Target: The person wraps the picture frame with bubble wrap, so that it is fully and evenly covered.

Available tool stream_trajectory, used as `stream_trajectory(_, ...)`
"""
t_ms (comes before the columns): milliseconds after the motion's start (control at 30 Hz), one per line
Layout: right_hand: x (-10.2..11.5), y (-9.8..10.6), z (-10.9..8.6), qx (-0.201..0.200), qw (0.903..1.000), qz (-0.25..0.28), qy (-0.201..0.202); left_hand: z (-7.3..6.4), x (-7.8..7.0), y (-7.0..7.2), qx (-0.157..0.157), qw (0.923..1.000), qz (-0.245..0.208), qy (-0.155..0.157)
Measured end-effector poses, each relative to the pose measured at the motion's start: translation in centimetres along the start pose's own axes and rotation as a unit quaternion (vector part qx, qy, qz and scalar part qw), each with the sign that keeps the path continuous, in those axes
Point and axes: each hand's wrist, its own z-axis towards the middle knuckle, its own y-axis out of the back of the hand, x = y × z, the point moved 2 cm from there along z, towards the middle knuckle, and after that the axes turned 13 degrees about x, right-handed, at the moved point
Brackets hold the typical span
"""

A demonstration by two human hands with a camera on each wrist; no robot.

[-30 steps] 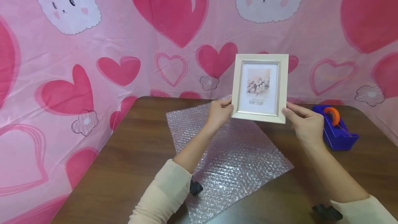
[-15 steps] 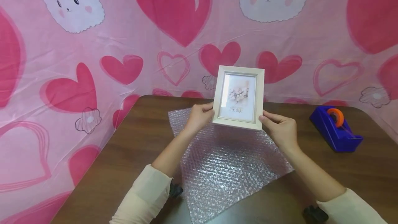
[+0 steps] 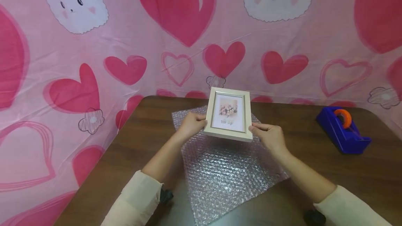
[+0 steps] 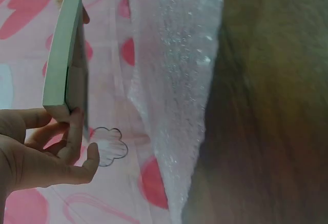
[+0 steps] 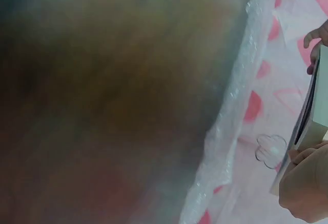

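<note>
A cream picture frame (image 3: pixel 247 118) with a flower print behind its front is held tilted back in the head view. My left hand (image 3: pixel 191 126) pinches its lower left edge between thumb and fingers. At the lower right corner, my right hand (image 3: pixel 270 137) grips it the same way. Beneath lies a sheet of bubble wrap (image 3: pixel 224 177), spread on the table; the frame hangs above its far part and hides some of it. From the left wrist view, the picture frame (image 4: pixel 61 55) appears edge-on, apart from the bubble wrap (image 4: pixel 174 70).
A blue tape dispenser (image 3: pixel 343 135) with an orange roll of tape (image 3: pixel 346 118) stands on the right side of the brown wooden table (image 3: pixel 132 149). Behind the table hangs a pink cloth (image 3: pixel 125 37) printed with hearts and rabbits.
Both hands have brought the picture frame down and to the left, over the bubble wrap. It has also tipped further back. The wrap and dispenser stay in place.
</note>
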Motion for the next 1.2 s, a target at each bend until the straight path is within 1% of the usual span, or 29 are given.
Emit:
stream_trajectory(67, -0.4, -0.3, 0.1, 0.017, 0.9995, 0.013, -0.022, -0.1, 0.4, -0.1, 0.005, 0.9997, 0.023, 0.009)
stream_trajectory(133, -0.7, -0.6, 0.2, 0.03, 0.9986, 0.019, -0.039, -0.1, 0.8, -0.3, 0.018, 0.9989, 0.038, 0.023)
stream_trajectory(200, -0.9, -0.7, 0.2, 0.039, 0.9978, 0.011, -0.053, -0.2, 1.2, -0.6, 0.03, 0.9978, 0.052, 0.028)
stream_trajectory(300, -1.2, -0.8, 0.1, 0.056, 0.9959, -0.001, -0.071, -0.3, 1.9, -1.1, 0.054, 0.9962, 0.053, 0.044)
stream_trajectory(400, -1.5, -0.9, -0.1, 0.071, 0.9938, -0.008, -0.085, -0.4, 2.5, -1.4, 0.065, 0.995, 0.055, 0.052)
stream_trajectory(500, -1.8, -1.0, -0.3, 0.08, 0.9926, -0.01, -0.091, -0.5, 2.9, -1.6, 0.071, 0.9942, 0.063, 0.049)
stream_trajectory(633, -2.0, -1.0, -0.7, 0.091, 0.9913, -0.023, -0.093, -0.5, 3.5, -1.9, 0.073, 0.9922, 0.09, 0.044)
stream_trajectory(733, -2.0, -1.1, -0.9, 0.096, 0.9907, -0.03, -0.092, -0.6, 3.8, -2.0, 0.078, 0.9922, 0.086, 0.045)
stream_trajectory(833, -2.0, -1.1, -1.0, 0.105, 0.9895, -0.027, -0.095, -0.7, 3.9, -2.1, 0.08, 0.9926, 0.083, 0.04)
stream_trajectory(967, -2.0, -1.3, -1.2, 0.123, 0.9855, -0.02, -0.115, -0.8, 4.1, -2.2, 0.081, 0.9915, 0.095, 0.036)
stream_trajectory(1067, -2.0, -1.6, -1.4, 0.14, 0.9814, 0.005, -0.131, -0.8, 4.4, -2.2, 0.084, 0.9916, 0.09, 0.04)
stream_trajectory(1200, -1.9, -1.9, -1.8, 0.165, 0.9767, 0.047, -0.129, -0.8, 4.8, -2.1, 0.088, 0.9929, 0.071, 0.038)
